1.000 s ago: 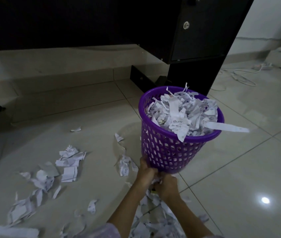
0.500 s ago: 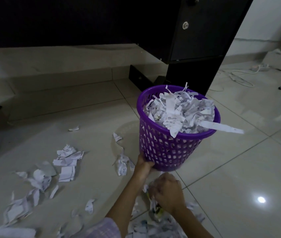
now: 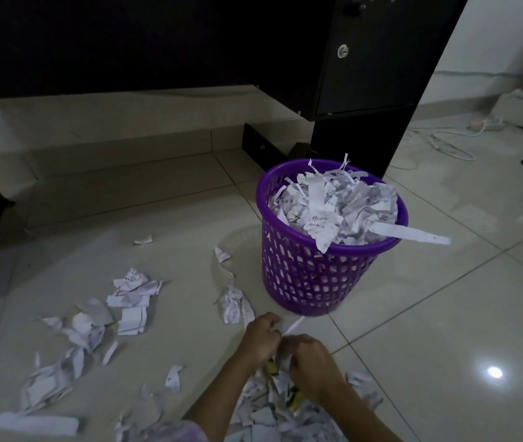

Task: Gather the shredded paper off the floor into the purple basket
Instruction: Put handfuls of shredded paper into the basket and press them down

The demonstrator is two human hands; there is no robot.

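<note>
Pale glossy tiled floor under a black cabinet, strewn with torn white shredded paper. Purple perforated plastic basket heaped full, parked just beyond both hands for short drops. Left hand and right hand curled together, bunching scraps from the near pile.

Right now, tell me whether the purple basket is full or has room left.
Full. The purple basket stands upright with shredded paper heaped up to its rim, and one long strip sticks out over the edge.
</note>
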